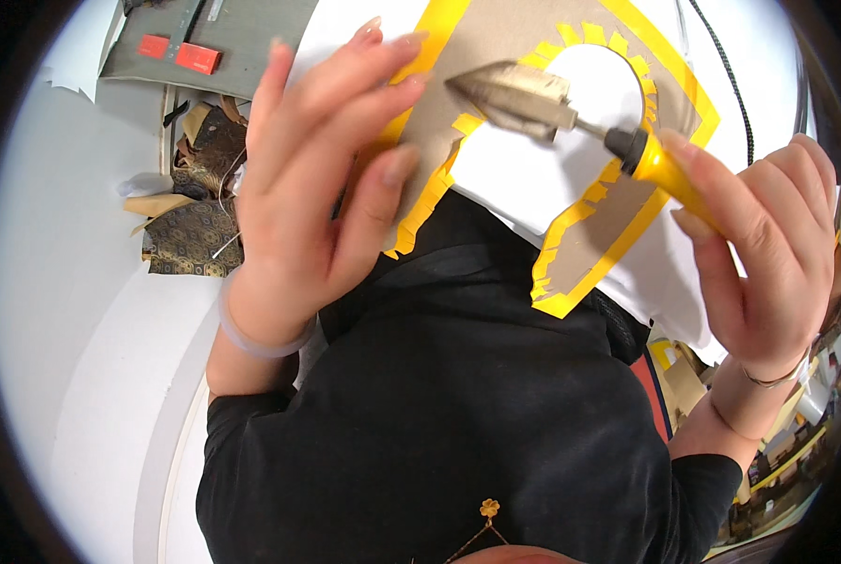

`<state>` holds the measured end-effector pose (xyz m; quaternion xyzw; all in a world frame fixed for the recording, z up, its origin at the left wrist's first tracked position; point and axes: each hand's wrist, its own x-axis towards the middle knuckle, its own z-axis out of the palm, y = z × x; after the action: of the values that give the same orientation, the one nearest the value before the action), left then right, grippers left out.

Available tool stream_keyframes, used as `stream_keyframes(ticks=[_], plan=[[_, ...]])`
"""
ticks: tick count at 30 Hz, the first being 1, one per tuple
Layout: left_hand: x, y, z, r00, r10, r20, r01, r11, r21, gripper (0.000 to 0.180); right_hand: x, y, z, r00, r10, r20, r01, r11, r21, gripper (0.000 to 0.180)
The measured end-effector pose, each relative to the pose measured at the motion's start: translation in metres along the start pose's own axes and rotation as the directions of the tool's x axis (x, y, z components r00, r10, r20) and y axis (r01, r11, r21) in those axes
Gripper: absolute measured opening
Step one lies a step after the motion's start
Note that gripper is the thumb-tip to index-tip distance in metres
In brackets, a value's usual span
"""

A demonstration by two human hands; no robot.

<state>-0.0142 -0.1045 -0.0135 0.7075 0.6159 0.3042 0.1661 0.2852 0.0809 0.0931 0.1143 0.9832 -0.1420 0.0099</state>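
Note:
My right hand (768, 249) grips the yellow handle of a small hand iron (519, 99). The iron's pointed metal head is tilted to the left, slightly blurred, and held over a grey-brown board (613, 221). Yellow strips (698, 89) border the board's outer edges. Around its curved cut-out, snipped yellow tabs (571, 36) are folded onto the face. My left hand (317, 174) is open above the board's left side, fingers spread and slightly bent, holding nothing. Part of the board's left side is hidden behind it.
A white work surface (533, 179) lies under the board. At the upper left, red blocks (195, 58) rest on a grey sheet (242, 38). Patterned dark scraps (195, 230) are piled below that sheet. A black braided cord (735, 70) runs down at the upper right.

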Motion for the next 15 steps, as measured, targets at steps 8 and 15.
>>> stream_keyframes(ticks=[8, 15], plan=[[0.012, 0.026, 0.019, 0.998, -0.047, 0.029, 0.039, 0.972, 0.231, 0.048, -0.029, 0.015, -0.011, 0.986, 0.158, -0.056, -0.160, 0.987, -0.031, 0.040], [0.039, 0.041, 0.025, 0.985, -0.059, -0.160, 0.093, 0.972, 0.215, 0.037, -0.048, 0.009, -0.004, 0.969, 0.205, -0.137, -0.211, 0.977, -0.033, 0.041]])
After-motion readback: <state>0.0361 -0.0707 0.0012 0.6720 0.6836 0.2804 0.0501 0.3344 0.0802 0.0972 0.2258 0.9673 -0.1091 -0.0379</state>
